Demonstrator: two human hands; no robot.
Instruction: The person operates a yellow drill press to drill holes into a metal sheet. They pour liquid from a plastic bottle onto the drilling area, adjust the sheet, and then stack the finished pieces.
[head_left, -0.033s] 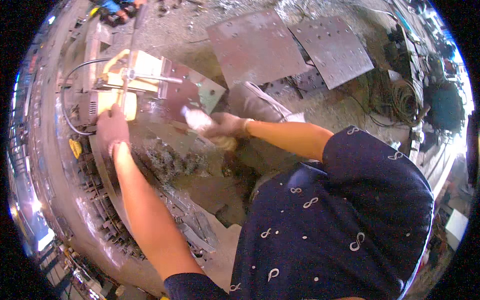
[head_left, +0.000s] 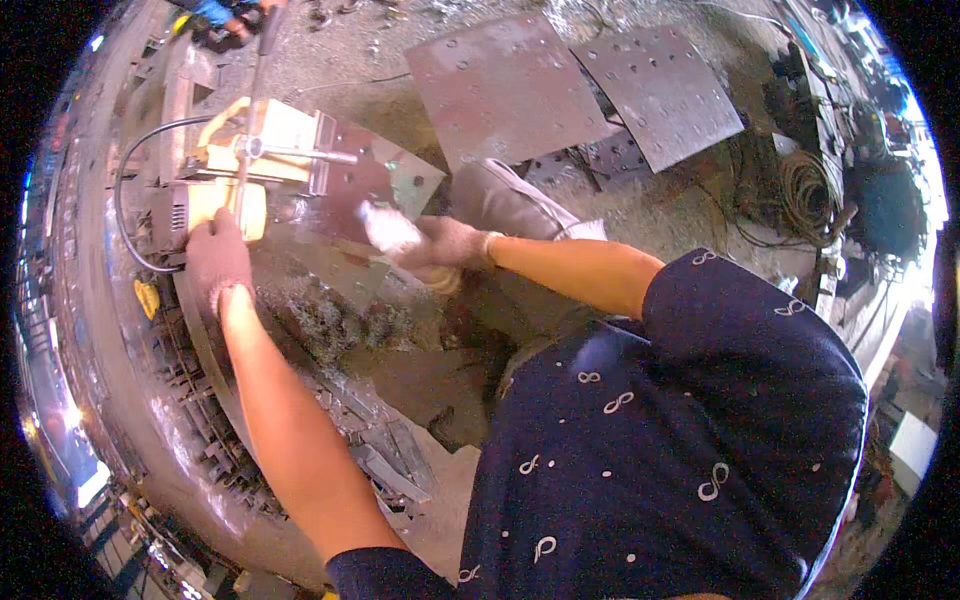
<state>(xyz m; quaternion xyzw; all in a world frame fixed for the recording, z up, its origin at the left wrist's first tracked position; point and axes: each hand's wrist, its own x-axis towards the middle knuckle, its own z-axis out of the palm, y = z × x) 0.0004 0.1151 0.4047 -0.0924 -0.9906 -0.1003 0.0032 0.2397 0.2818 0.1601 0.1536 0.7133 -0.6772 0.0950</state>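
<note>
Yellow machine (head_left: 288, 128) stands ahead of you on the left, farther out than your left hand (head_left: 218, 262) and up and to the left of your right hand (head_left: 450, 243). Your gloved left hand is right at its near side, with its fingers at the lower end of the long lever (head_left: 243, 190) that crosses the machine; you cannot tell from this angle whether they close fully around it. Your right hand, also gloved, is wrapped round a white bottle (head_left: 392, 232), which is tilted with its narrow tip pointing up and left, toward the machine. That tip is blurred and sits near the dark reddish plate (head_left: 365, 175), apart from the machine itself. A silver bar (head_left: 330, 156) juts from the machine's hub to the right, over that plate. Curving round the machine's left side is a black cable (head_left: 119, 200). Between your forearms lie loose metal shavings (head_left: 345, 325). Beyond your right hand, two flat perforated plates (head_left: 510, 90) rest on the ground, side by side.
</note>
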